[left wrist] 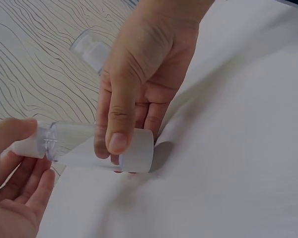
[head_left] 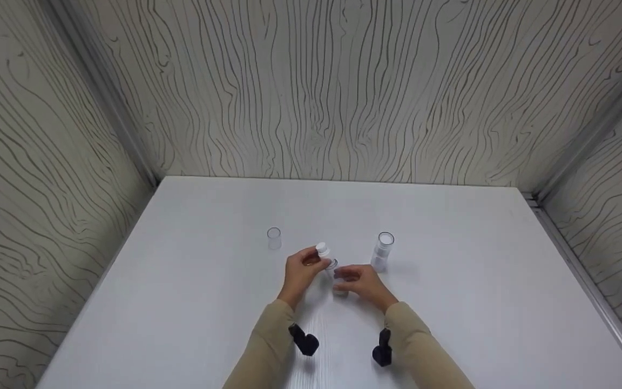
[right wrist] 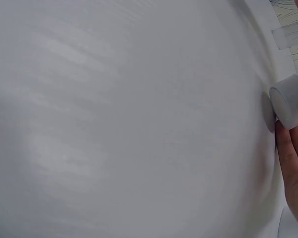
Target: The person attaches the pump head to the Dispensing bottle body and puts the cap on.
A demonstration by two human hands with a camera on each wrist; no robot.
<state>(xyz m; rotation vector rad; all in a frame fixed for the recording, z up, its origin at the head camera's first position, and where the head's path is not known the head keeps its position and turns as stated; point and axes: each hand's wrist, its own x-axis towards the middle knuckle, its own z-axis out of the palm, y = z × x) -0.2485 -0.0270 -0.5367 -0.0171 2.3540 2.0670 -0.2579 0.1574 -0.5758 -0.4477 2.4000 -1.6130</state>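
Note:
Between both hands is a clear bottle (left wrist: 74,136) with a frosted white base (left wrist: 138,150) and a white top (left wrist: 29,144). My left hand (head_left: 303,268) pinches the white top at the bottle's upper end, thumb on one side and fingers on the other. Lower down, my right hand (head_left: 362,282) grips the bottle around its base end, just above the table. The left wrist view has the bottle lying nearly level across the picture, the right thumb (left wrist: 118,143) over it. In the right wrist view only part of the right hand and the base (right wrist: 288,101) shows at the right edge.
A loose clear cap (head_left: 274,239) stands on the white table (head_left: 192,302) beyond my left hand. Behind my right hand is a second clear and white bottle (head_left: 381,253), upright. Wood-grain patterned walls (head_left: 311,92) border the table at the back and sides.

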